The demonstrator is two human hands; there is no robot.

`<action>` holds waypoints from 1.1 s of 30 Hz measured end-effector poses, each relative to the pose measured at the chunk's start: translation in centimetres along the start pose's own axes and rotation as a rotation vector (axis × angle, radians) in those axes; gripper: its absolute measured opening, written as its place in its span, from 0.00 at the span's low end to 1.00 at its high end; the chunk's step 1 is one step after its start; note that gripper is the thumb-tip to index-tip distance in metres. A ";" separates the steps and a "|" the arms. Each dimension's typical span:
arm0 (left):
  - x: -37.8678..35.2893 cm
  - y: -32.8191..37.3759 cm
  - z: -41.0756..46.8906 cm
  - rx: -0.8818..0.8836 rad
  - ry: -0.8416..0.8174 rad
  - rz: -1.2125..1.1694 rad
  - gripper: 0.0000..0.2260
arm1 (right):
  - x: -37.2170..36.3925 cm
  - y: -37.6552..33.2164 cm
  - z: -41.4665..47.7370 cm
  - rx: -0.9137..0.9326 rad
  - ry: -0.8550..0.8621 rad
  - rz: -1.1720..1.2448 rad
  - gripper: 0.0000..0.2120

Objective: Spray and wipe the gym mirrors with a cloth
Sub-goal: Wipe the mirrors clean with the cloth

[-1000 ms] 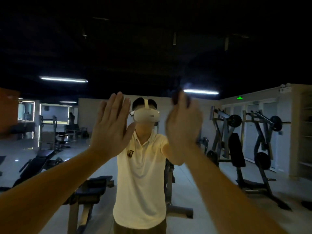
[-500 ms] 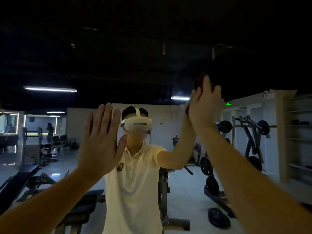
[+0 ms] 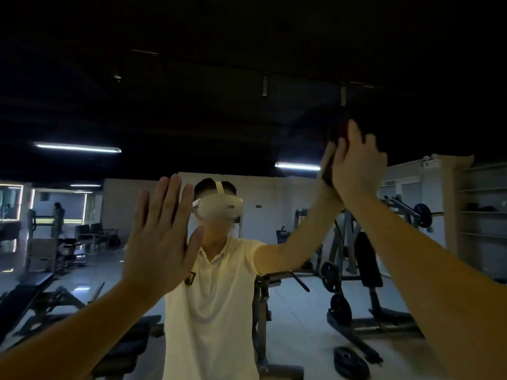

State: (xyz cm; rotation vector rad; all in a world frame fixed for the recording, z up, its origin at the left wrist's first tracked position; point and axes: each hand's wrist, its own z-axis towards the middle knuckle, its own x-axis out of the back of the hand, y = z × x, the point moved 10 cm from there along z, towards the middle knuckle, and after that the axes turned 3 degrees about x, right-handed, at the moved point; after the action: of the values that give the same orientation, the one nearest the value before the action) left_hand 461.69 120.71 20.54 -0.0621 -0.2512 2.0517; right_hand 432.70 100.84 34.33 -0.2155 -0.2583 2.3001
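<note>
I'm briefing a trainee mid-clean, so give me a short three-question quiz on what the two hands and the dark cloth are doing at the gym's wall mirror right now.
1. True or false: the bare left hand grips a spray bottle.
2. Multiple choice: what presses the dark cloth against the large wall mirror? A) the left hand B) the right hand C) nothing, it hangs free.
3. Fill the gap: in the head view, the right hand is raised ___ than the left hand.

Key: 1 false, its fingers are straight and it holds nothing; 2 B; 3 higher.
</note>
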 end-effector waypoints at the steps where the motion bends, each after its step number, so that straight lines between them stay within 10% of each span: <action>1: 0.1 0.0 0.0 0.005 0.006 0.000 0.33 | -0.4 0.3 0.3 -0.087 0.001 0.006 0.23; 4: 0.0 0.1 -0.1 0.006 0.008 -0.001 0.33 | -1.1 -5.6 -1.8 -0.101 0.023 0.082 0.24; 12: 0.1 0.0 -0.1 -0.020 -0.035 0.008 0.33 | -1.7 -24.5 -11.6 0.747 -0.048 0.084 0.24; 24: -0.2 0.0 -0.2 -0.010 -0.044 0.012 0.33 | -0.2 2.1 -0.1 -0.171 0.005 -0.058 0.23; 33: -0.4 0.0 -0.2 -0.032 -0.050 0.014 0.33 | -2.4 -23.0 -7.9 0.353 -0.058 0.203 0.24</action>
State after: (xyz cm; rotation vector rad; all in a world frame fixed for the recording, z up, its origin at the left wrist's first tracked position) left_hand 461.87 120.39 20.27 -0.0323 -0.3157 2.0654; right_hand 452.32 115.25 32.69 0.0062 0.1486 2.5082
